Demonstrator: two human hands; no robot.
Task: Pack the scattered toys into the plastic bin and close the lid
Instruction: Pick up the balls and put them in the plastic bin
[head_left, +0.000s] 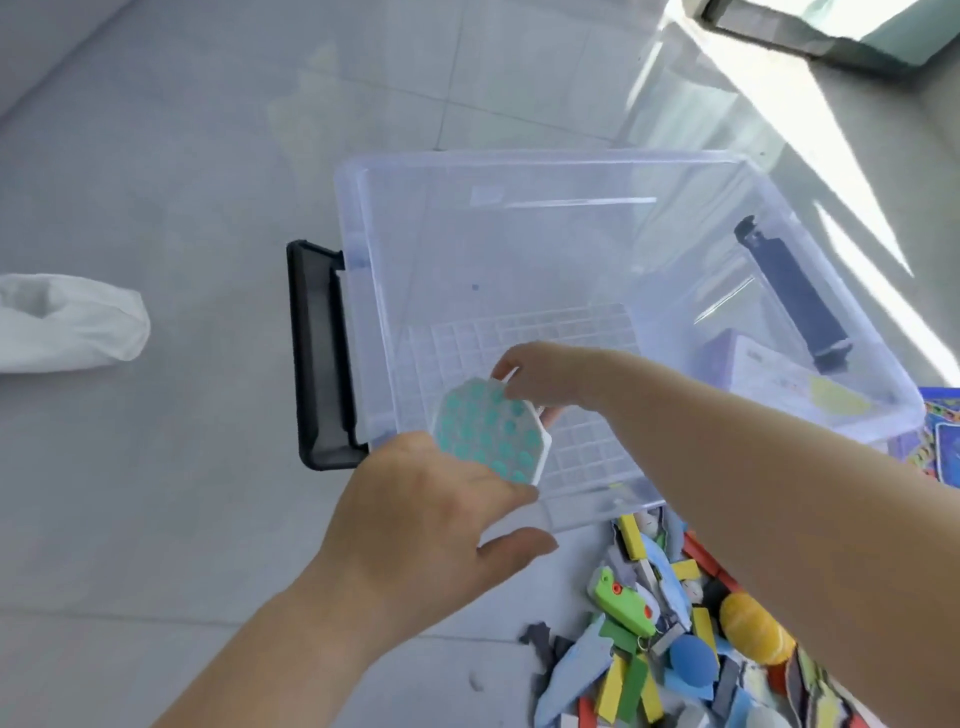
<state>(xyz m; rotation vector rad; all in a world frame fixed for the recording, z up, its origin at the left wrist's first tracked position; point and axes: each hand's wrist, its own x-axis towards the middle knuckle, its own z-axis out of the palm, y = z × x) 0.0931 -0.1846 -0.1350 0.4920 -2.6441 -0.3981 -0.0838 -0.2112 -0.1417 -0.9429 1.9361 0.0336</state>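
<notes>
A clear plastic bin stands open on the floor, with black latch handles on its left and right sides. Over its near-left corner I hold a white octagonal pop toy with teal bubbles. My right hand pinches its far edge, reaching across the bin. My left hand supports its near edge from below. A pile of scattered toys lies at the bin's near side: foam pieces, coloured blocks, a green frog toy and a yellow plush ball.
A flat box lies in the bin's right part. White cloth lies on the grey tiled floor to the left. A colourful board shows at the right edge. Sunlight streaks cross the floor beyond the bin.
</notes>
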